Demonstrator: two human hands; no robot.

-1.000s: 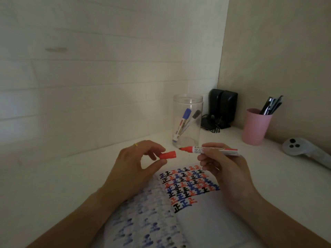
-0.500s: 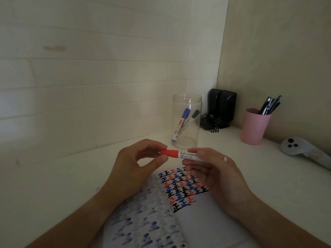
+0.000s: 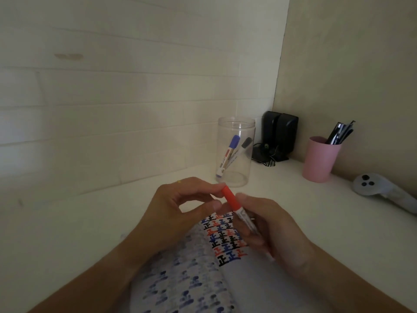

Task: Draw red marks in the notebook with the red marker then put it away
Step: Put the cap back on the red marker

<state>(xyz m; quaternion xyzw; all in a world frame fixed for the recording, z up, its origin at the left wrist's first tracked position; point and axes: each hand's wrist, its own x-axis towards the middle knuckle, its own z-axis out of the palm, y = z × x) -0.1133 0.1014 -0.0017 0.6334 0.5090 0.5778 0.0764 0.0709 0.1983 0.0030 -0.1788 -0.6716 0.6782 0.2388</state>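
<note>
Centre frame, both hands are on the red marker (image 3: 239, 211), and the red cap (image 3: 230, 198) is seated on its end. The right hand (image 3: 270, 229) wraps the white barrel, fingers closed around it, the marker tilting from lower right up to upper left. The left hand (image 3: 180, 206) pinches the cap's tip between thumb and forefinger. Just below them the notebook (image 3: 216, 267) lies open on the white desk (image 3: 67, 233), its right page showing rows of red, blue and black marks, partly covered by the right hand. Above the hands stands the clear jar (image 3: 235, 152), upright, a blue-capped marker (image 3: 228, 154) and a black-capped marker (image 3: 242, 146) leaning inside. To the right of the frame, well apart from the hands, a pink cup (image 3: 320, 162) holds dark pens.
</note>
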